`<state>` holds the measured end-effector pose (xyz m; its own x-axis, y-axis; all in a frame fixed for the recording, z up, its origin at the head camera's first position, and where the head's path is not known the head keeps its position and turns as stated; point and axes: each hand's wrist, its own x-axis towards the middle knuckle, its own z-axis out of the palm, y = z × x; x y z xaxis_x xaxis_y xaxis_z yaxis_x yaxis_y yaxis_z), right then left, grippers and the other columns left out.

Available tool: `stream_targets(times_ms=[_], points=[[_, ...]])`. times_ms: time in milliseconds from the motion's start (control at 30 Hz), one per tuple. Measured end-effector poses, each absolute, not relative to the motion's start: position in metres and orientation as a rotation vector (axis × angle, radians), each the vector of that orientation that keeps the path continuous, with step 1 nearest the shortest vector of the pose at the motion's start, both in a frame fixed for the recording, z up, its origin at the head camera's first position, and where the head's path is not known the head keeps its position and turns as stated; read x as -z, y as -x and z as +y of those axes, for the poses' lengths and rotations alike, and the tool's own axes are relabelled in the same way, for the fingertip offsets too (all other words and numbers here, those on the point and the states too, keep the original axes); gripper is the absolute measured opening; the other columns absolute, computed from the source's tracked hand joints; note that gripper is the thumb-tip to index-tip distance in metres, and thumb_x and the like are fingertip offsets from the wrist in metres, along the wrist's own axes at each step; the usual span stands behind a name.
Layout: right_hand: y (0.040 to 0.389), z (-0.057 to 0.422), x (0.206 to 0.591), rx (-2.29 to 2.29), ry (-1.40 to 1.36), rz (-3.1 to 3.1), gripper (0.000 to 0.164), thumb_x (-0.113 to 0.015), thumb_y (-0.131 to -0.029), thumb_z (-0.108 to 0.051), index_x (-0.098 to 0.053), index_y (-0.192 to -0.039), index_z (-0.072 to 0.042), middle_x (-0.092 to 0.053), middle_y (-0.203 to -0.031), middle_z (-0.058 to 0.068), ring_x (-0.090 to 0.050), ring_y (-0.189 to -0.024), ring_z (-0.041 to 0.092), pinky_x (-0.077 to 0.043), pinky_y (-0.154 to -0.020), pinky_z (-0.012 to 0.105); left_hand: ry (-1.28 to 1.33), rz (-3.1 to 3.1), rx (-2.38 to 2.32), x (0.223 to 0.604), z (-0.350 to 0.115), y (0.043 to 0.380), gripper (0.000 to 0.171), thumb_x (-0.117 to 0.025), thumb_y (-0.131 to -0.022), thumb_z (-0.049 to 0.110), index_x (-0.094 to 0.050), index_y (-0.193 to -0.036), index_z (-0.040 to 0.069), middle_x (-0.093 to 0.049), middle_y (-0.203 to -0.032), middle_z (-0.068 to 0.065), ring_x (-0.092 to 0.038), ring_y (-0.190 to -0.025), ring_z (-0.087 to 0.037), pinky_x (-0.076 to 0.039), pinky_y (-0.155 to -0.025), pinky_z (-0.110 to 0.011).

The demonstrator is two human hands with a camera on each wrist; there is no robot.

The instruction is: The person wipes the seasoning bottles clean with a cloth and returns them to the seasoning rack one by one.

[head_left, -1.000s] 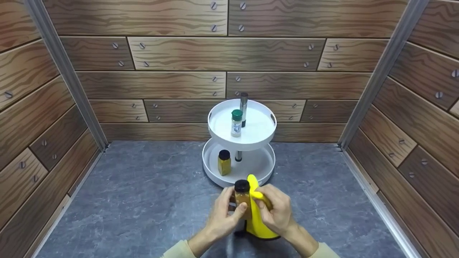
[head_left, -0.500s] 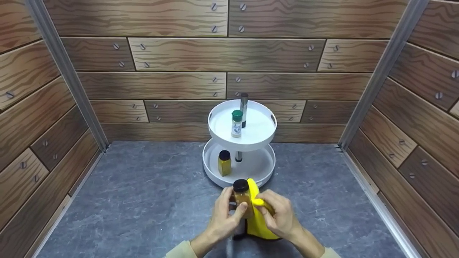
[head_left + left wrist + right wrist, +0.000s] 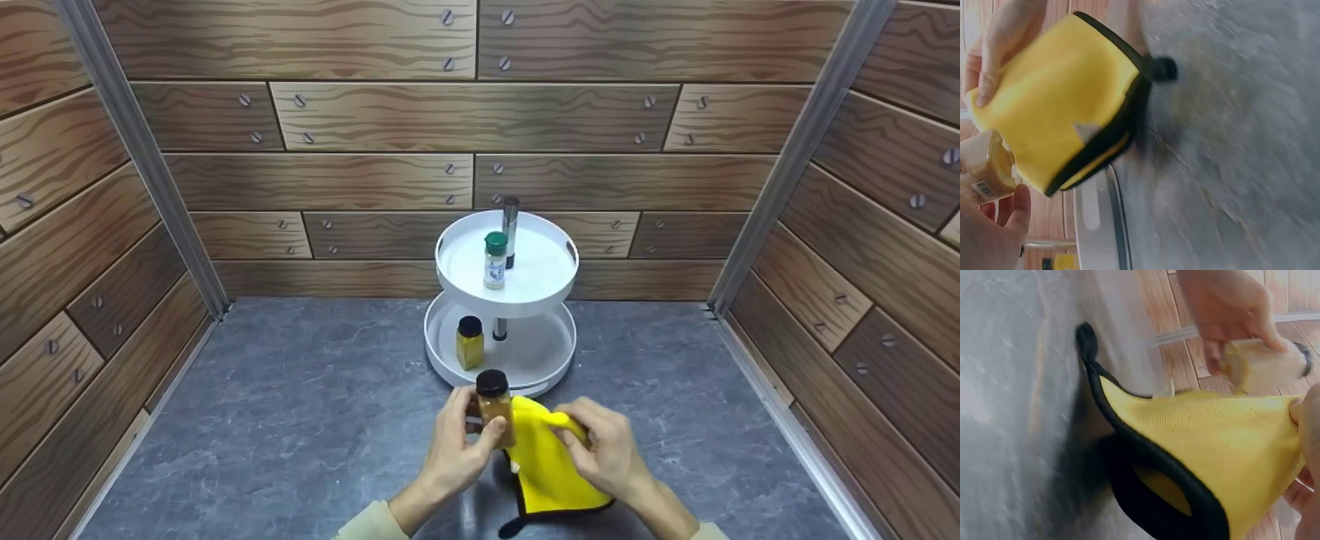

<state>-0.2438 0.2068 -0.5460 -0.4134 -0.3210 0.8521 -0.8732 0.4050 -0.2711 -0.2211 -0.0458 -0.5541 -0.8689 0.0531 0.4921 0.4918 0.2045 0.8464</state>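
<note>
My left hand (image 3: 457,442) grips a clear spice jar (image 3: 495,412) with a black lid and brownish-orange contents, held above the table, slightly tilted. A barcode label on the jar (image 3: 982,174) shows in the left wrist view. Just right of it, my right hand (image 3: 606,450) pinches the top of a yellow cloth (image 3: 551,465) with black edging, which hangs down beside the jar. In the right wrist view the cloth (image 3: 1213,444) hangs in front of the left hand (image 3: 1230,309) and jar (image 3: 1264,365). Whether cloth and jar touch is unclear.
A white two-tier round stand (image 3: 439,367) stands behind the hands. Its lower tray bears a yellow spice jar (image 3: 470,346) with a black lid; on the upper tray is a shaker (image 3: 495,262) with a green lid. Wood-patterned walls (image 3: 480,116) enclose the grey table (image 3: 315,405).
The right hand has drawn the cloth away to the right and slightly down, spreading more of it into view. The left hand has moved slightly left with the jar.
</note>
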Motion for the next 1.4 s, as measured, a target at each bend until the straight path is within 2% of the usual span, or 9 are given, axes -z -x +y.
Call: stream_targets(times_ms=[233,433,600,633,733,900,1167,1400], points=[[0.247,0.222,0.532,-0.975,-0.932,-1.956,0.035,-0.089,-0.078,0.011,-0.082,-0.103,-0.013,-0.073,-0.084,-0.003,-0.053,-0.063,0.006,-0.043,-0.057,0.011,0.417,-2.242,1.562,0.562,-0.058,0.226,0.035,-0.086,-0.096,0.024,-0.070,-0.124,0.013,-0.072,-0.111,-0.005,-0.071,-0.094,-0.010,-0.067,-0.077,-0.027],[0.250,0.225,0.526,-0.986,-0.911,-1.949,0.036,-0.090,-0.079,0.012,-0.082,-0.103,-0.014,-0.070,-0.081,-0.003,-0.052,-0.061,0.007,-0.043,-0.057,0.012,0.325,-2.303,1.451,0.567,-0.065,0.233,0.036,-0.093,-0.085,0.026,-0.066,-0.108,0.018,-0.072,-0.099,0.000,-0.068,-0.086,-0.006,-0.067,-0.073,-0.031],[0.252,0.225,0.526,-0.983,-0.921,-1.915,0.037,-0.090,-0.077,0.013,-0.081,-0.102,-0.013,-0.070,-0.080,-0.002,-0.053,-0.061,0.007,-0.044,-0.055,0.014,0.245,-2.391,1.327,0.573,-0.069,0.236,0.040,-0.095,-0.080,0.032,-0.060,-0.096,0.022,-0.071,-0.089,0.007,-0.069,-0.080,-0.009,-0.059,-0.073,-0.024],[0.252,0.226,0.526,-0.993,-0.918,-1.921,0.033,-0.090,-0.080,0.011,-0.082,-0.101,-0.012,-0.069,-0.080,-0.003,-0.053,-0.061,0.007,-0.044,-0.055,0.014,0.237,-2.408,1.308,0.574,-0.069,0.236,0.041,-0.095,-0.079,0.033,-0.059,-0.095,0.023,-0.070,-0.087,0.008,-0.069,-0.079,-0.011,-0.057,-0.072,-0.023],[0.252,0.225,0.525,-1.006,-0.916,-1.920,0.031,-0.090,-0.081,0.011,-0.081,-0.101,-0.011,-0.068,-0.079,-0.003,-0.052,-0.060,0.007,-0.044,-0.055,0.016,0.233,-2.451,1.262,0.578,-0.070,0.238,0.041,-0.095,-0.080,0.035,-0.059,-0.093,0.023,-0.069,-0.085,0.008,-0.068,-0.078,-0.013,-0.052,-0.071,-0.021],[0.251,0.224,0.527,-0.977,-0.917,-1.923,0.037,-0.091,-0.077,0.013,-0.081,-0.102,-0.013,-0.067,-0.078,-0.003,-0.051,-0.061,0.005,-0.043,-0.056,0.013,0.237,-2.501,1.242,0.581,-0.071,0.240,0.039,-0.094,-0.080,0.038,-0.061,-0.093,0.021,-0.068,-0.085,0.007,-0.060,-0.076,-0.006,-0.049,-0.071,-0.022],[0.252,0.224,0.531,-0.960,-0.935,-1.932,0.036,-0.090,-0.077,0.012,-0.081,-0.101,-0.012,-0.069,-0.081,-0.003,-0.052,-0.062,0.005,-0.044,-0.055,0.014,0.246,-2.536,1.215,0.590,-0.072,0.242,0.044,-0.098,-0.077,0.036,-0.060,-0.093,0.020,-0.067,-0.087,0.004,-0.054,-0.075,-0.004,-0.047,-0.069,-0.023],[0.250,0.225,0.531,-0.971,-0.923,-1.966,0.033,-0.090,-0.079,0.011,-0.082,-0.101,-0.011,-0.070,-0.081,-0.004,-0.054,-0.062,0.005,-0.045,-0.057,0.011,0.228,-2.580,1.211,0.595,-0.074,0.240,0.049,-0.101,-0.075,0.036,-0.058,-0.092,0.019,-0.066,-0.088,0.004,-0.054,-0.077,-0.005,-0.048,-0.070,-0.023]])
